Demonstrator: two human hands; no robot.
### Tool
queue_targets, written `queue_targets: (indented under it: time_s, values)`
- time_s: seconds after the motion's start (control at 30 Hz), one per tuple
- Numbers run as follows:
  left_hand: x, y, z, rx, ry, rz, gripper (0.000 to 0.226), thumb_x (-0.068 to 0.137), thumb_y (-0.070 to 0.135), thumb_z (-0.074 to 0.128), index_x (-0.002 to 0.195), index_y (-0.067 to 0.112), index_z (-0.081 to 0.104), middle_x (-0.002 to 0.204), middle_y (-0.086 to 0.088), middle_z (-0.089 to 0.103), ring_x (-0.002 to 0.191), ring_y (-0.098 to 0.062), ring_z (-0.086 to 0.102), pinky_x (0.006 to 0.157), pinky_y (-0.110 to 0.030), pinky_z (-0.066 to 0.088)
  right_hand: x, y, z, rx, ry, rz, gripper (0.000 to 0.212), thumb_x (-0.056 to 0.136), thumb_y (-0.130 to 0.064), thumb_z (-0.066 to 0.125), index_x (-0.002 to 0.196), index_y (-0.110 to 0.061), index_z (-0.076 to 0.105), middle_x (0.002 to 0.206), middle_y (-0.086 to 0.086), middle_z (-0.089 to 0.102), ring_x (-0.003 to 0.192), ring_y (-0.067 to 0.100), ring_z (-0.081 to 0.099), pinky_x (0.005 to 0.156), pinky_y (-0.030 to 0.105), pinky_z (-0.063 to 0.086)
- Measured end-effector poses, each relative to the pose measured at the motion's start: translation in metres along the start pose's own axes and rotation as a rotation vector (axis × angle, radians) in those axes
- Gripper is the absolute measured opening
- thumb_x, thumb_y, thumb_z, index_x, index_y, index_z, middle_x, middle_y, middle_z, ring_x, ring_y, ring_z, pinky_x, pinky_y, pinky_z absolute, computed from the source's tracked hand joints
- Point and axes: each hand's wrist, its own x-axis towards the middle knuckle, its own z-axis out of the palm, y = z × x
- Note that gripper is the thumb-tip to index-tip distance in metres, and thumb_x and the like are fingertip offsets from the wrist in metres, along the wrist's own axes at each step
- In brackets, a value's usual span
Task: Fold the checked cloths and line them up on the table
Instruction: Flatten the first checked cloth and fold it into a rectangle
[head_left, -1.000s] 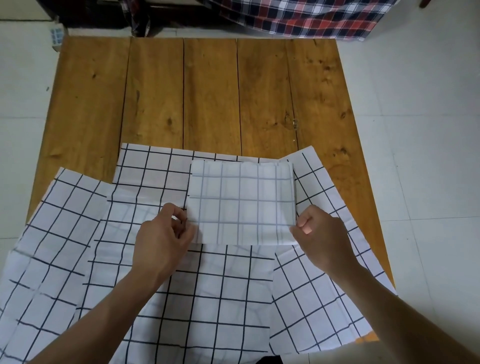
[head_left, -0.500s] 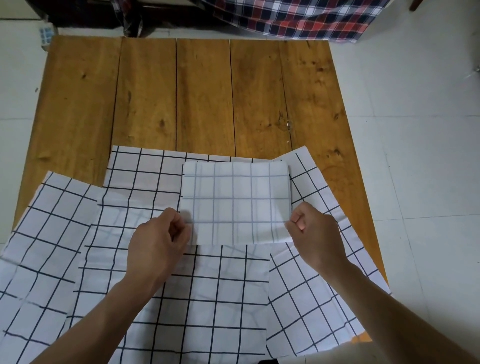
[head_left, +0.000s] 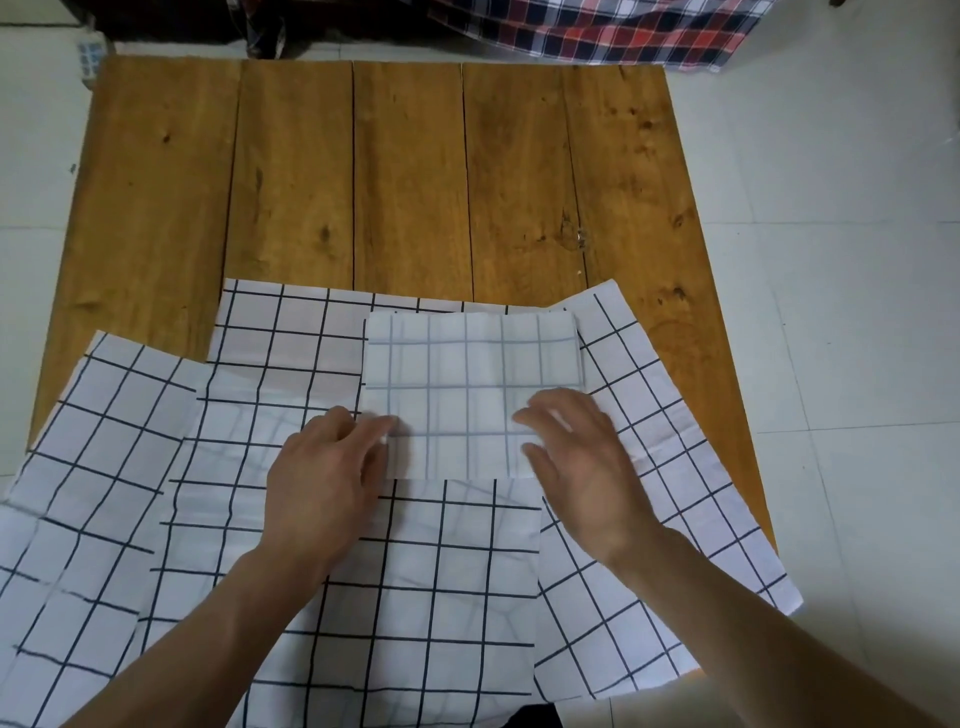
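Resting on the near corners of the folded cloth (head_left: 470, 395), both hands lie flat with fingers extended and grasp nothing. The left hand (head_left: 324, 486) touches the cloth's near left corner with its fingertips; the right hand (head_left: 582, 467) lies spread over the near right corner, fingers slightly apart. The folded cloth is a compact rectangle, white with a faint grey grid (the pattern showing through from the reverse), and sits on top of the unfolded cloths (head_left: 363, 571) at the near half of the wooden table (head_left: 405, 171). Those unfolded cloths are white with bold black checks, overlapping one another at differing angles, lightly creased; their exact number cannot be told. Their near edges run out of view at the bottom and left. The table is of orange-brown planks with dark knots and visible seams. A red, white and navy plaid fabric (head_left: 597, 28) is cut off at the top edge; the floor (head_left: 831, 260) is pale tile
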Motion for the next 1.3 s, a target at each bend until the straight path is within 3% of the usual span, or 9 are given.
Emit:
queue_targets:
  time_s: [0.13, 0.23, 0.3, 0.53, 0.67, 0.83, 1.0, 1.2, 1.3]
  values:
    - [-0.004, 0.0, 0.002, -0.008, -0.018, 0.01, 0.023, 0.094, 0.034, 0.056, 0.113, 0.029, 0.067, 0.079, 0.012, 0.043, 0.073, -0.017, 0.051, 0.059, -0.032, 0.046, 0.01, -0.013, 0.019, -0.006, -0.204, -0.019, 0.055, 0.091, -0.021, 0.067, 0.141, -0.008, 0.048, 0.155, 0.01, 0.035, 0.147, 0.023, 0.023, 0.119, 0.038, 0.023]
    - [-0.008, -0.004, 0.002, 0.004, -0.087, -0.007, 0.036, 0.088, 0.042, 0.068, 0.122, 0.031, 0.063, 0.083, 0.01, 0.044, 0.077, -0.018, 0.05, 0.064, -0.034, 0.049, 0.015, -0.01, 0.021, -0.024, -0.324, -0.025, 0.071, 0.097, -0.035, 0.057, 0.155, -0.013, 0.023, 0.165, 0.002, 0.003, 0.151, 0.013, -0.008, 0.123, 0.034, 0.005]
    - [-0.009, -0.006, 0.0, 0.021, -0.1, 0.016, 0.041, 0.086, 0.042, 0.071, 0.124, 0.032, 0.062, 0.083, 0.01, 0.041, 0.079, -0.018, 0.048, 0.064, -0.033, 0.046, 0.017, -0.006, 0.016, 0.004, -0.371, -0.023, 0.077, 0.096, -0.037, 0.058, 0.156, -0.017, 0.015, 0.165, -0.003, -0.007, 0.149, 0.008, -0.015, 0.123, 0.032, 0.002]
    - [0.003, -0.001, -0.007, 0.206, -0.149, 0.074, 0.046, 0.073, 0.028, 0.08, 0.116, 0.026, 0.064, 0.093, 0.001, 0.053, 0.088, -0.026, 0.053, 0.072, -0.041, 0.045, 0.027, 0.025, -0.004, -0.027, -0.496, 0.017, 0.099, 0.086, -0.051, 0.065, 0.157, -0.028, 0.0, 0.161, -0.009, -0.022, 0.145, 0.004, -0.026, 0.123, 0.036, -0.001]
    - [0.016, 0.036, 0.005, 0.263, -0.157, 0.172, 0.057, 0.064, 0.013, 0.078, 0.119, 0.016, 0.062, 0.121, -0.004, 0.059, 0.11, -0.029, 0.055, 0.081, -0.043, 0.047, 0.03, 0.026, -0.005, -0.068, -0.51, 0.016, 0.104, 0.084, -0.054, 0.065, 0.156, -0.028, -0.005, 0.16, -0.009, -0.026, 0.144, 0.006, -0.029, 0.124, 0.038, -0.001]
    - [0.034, 0.068, 0.037, 0.108, -0.233, 0.312, 0.063, 0.083, 0.029, 0.069, 0.141, 0.014, 0.05, 0.153, -0.003, 0.043, 0.144, -0.024, 0.035, 0.112, -0.045, 0.038, 0.035, 0.025, -0.008, -0.109, -0.525, 0.017, 0.11, 0.082, -0.059, 0.066, 0.156, -0.025, -0.008, 0.16, -0.006, -0.027, 0.145, 0.009, -0.028, 0.124, 0.038, -0.001]
    - [0.036, 0.039, 0.037, 0.088, -0.28, 0.354, 0.072, 0.079, 0.039, 0.076, 0.143, 0.021, 0.048, 0.158, -0.002, 0.035, 0.147, -0.024, 0.029, 0.114, -0.048, 0.035, 0.045, 0.028, -0.013, -0.202, -0.54, 0.054, 0.129, 0.071, -0.072, 0.066, 0.153, -0.02, -0.019, 0.158, -0.005, -0.033, 0.144, 0.01, -0.03, 0.122, 0.042, -0.009]
    - [0.033, 0.008, 0.021, 0.154, -0.378, 0.345, 0.075, 0.088, 0.06, 0.049, 0.155, 0.037, 0.022, 0.165, 0.009, 0.004, 0.153, -0.015, -0.001, 0.123, -0.046, 0.014, 0.057, 0.043, -0.023, -0.259, -0.613, 0.024, 0.143, 0.06, -0.073, 0.073, 0.151, -0.023, -0.024, 0.155, -0.005, -0.037, 0.142, 0.013, -0.034, 0.12, 0.045, -0.012]
    - [0.034, 0.003, 0.012, 0.171, -0.419, 0.337, 0.076, 0.089, 0.059, 0.052, 0.154, 0.04, 0.019, 0.165, 0.01, 0.001, 0.152, -0.013, -0.004, 0.123, -0.044, 0.012, 0.062, 0.051, -0.033, -0.289, -0.662, -0.025, 0.143, 0.061, -0.066, 0.079, 0.151, -0.025, -0.024, 0.156, -0.006, -0.036, 0.142, 0.011, -0.034, 0.119, 0.042, -0.014]
